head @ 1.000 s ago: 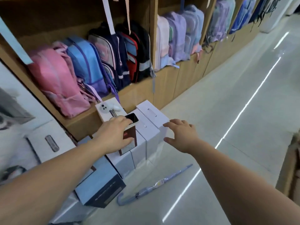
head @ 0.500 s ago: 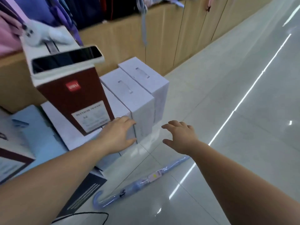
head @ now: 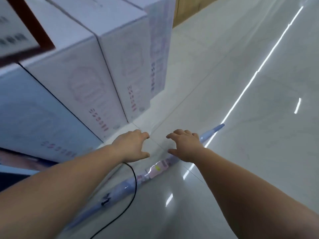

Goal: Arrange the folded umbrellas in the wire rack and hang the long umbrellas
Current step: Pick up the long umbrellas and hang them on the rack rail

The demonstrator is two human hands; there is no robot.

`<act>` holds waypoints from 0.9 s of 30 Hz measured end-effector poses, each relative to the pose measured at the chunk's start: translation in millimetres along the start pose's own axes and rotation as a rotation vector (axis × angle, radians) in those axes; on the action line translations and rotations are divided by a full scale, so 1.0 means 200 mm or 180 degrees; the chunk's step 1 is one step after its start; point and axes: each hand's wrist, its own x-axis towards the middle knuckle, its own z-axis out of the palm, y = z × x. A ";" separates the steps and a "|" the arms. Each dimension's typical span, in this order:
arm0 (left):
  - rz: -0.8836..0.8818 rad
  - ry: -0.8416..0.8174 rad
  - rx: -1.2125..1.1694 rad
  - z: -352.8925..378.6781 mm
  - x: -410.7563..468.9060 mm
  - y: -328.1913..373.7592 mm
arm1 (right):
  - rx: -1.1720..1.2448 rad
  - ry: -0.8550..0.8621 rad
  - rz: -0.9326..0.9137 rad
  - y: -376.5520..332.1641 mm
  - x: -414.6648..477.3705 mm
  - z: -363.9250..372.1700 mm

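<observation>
The fingers (head: 144, 135) of the left hand (head: 133, 145) and of the right hand (head: 184, 144) are loosely spread, palms down, gripping nothing. The right hand hangs over the long blue umbrella (head: 156, 169), which lies slantwise on the glossy floor (head: 241, 152); whether they touch, I cannot tell. White boxes (head: 77, 75) stand to the left, and a black cable (head: 133, 187) crosses the umbrella.

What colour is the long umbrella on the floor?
The long plastic-wrapped umbrella is pale blue; the head view shows it.
</observation>
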 end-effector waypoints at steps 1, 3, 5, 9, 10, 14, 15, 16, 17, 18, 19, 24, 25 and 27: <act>-0.0045 -0.0109 -0.0054 0.06 0.03 0.00 | -0.0005 -0.0131 0.0013 0.01 0.01 0.07; -0.0126 -0.0286 -0.0158 0.16 0.07 0.00 | -0.0069 -0.0418 0.0023 0.04 0.01 0.19; -0.0164 -0.0425 -0.0197 0.24 0.10 0.01 | -0.0282 -0.0536 -0.0068 0.06 0.02 0.29; -0.0181 -0.0532 -0.0115 0.32 0.14 0.02 | -0.0629 -0.0341 -0.0326 0.10 0.07 0.37; -0.0183 -0.0532 -0.0096 0.33 0.15 0.03 | -0.0668 -0.0335 -0.0369 0.11 0.08 0.37; -0.0201 -0.0509 -0.0106 0.31 0.19 0.08 | -0.0754 -0.0247 -0.0413 0.12 0.11 0.35; -0.0200 -0.0482 -0.0111 0.31 0.20 0.10 | -0.0754 -0.0195 -0.0395 0.13 0.11 0.34; -0.0197 -0.0441 -0.0119 0.30 0.21 0.13 | -0.0762 -0.0141 -0.0383 0.16 0.10 0.33; -0.0197 -0.0388 -0.0131 0.29 0.23 0.15 | -0.0775 -0.0082 -0.0390 0.19 0.09 0.31; -0.0203 -0.0326 -0.0153 0.28 0.24 0.18 | -0.0761 -0.0011 -0.0412 0.24 0.08 0.28; -0.0206 -0.0266 -0.0187 0.27 0.26 0.20 | -0.0716 0.0096 -0.0443 0.29 0.08 0.24; -0.0036 0.0015 -0.0575 0.16 0.33 0.42 | -0.0617 0.0804 -0.0324 0.58 -0.01 0.02; 0.0008 0.0102 -0.0700 0.13 0.35 0.47 | -0.0614 0.0935 -0.0248 0.63 -0.04 -0.04; 0.0071 0.0308 -0.0905 0.05 0.38 0.56 | -0.0587 0.1150 -0.0094 0.71 -0.13 -0.16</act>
